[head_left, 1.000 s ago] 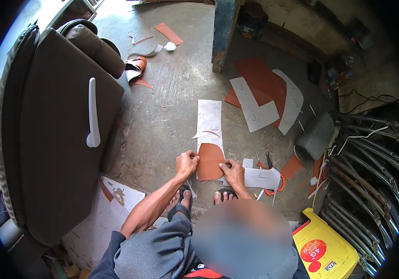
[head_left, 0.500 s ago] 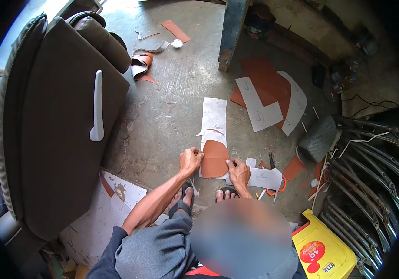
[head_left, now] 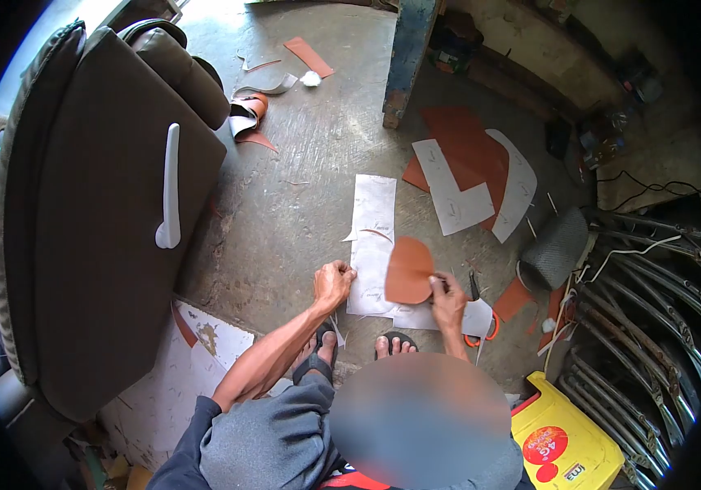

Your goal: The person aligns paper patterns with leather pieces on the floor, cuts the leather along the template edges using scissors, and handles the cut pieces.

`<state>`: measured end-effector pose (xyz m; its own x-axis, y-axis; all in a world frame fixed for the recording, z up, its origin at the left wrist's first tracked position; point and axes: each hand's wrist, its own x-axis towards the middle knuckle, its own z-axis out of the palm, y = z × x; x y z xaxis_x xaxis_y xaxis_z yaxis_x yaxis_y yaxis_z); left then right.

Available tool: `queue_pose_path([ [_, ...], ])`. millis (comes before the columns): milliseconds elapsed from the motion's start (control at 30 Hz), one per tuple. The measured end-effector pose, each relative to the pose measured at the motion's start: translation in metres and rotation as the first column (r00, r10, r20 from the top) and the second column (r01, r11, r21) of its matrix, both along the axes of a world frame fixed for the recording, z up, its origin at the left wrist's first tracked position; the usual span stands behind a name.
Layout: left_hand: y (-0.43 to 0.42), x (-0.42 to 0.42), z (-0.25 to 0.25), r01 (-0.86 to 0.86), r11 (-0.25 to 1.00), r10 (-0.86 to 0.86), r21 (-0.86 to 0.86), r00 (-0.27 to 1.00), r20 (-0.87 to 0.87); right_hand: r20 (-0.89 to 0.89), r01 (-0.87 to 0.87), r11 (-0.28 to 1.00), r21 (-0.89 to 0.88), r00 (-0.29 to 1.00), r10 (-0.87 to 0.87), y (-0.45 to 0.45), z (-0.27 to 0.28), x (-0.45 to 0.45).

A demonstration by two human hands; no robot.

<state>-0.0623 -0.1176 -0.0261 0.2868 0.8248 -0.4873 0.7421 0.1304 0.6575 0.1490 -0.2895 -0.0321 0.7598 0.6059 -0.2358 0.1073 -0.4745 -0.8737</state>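
Currently, the right hand pinches the brown piece by one edge, leaving most uncovered, at the right side of the white sheet on the floor. The left hand curls at the left edge, perhaps steadying it; its grip is unclear.

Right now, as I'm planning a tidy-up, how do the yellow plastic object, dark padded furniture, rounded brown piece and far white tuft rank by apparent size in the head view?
Largest to smallest:
Dark padded furniture
Yellow plastic object
Rounded brown piece, in the right hand
Far white tuft
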Motion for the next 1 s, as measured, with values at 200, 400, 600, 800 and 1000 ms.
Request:
queue_pose_path([
  [200,0.0,0.001,-0.002,0.027,0.999,-0.027,0.02,0.999,-0.019,-0.053,0.27,0.959,0.089,0.962,-0.266,-0.008,0.044,0.06],
  [400,0.013,-0.01,0.013,-0.037,0.995,0.039,-0.088,0.999,0.023,-0.254,0.299,0.937,0.18,0.934,-0.249,-0.01,0.045,0.047],
  [600,0.078,-0.077,0.006,-0.37,0.904,0.425,-0.214,0.837,0.344,-0.521,0.094,0.98,0.174,0.854,0.011,0.005,0.018,-0.016],
  [800,0.113,-0.077,0.013,-0.552,0.831,0.515,-0.065,0.721,0.464,-0.409,-0.125,0.979,-0.163,0.911,0.049,0.022,0.0,-0.045],
  [1000,0.114,-0.072,-0.019,-0.551,0.607,0.592,0.573,0.794,0.136,-0.316,-0.073,0.973,-0.221,0.949,-0.001,0.023,-0.004,-0.053],
])
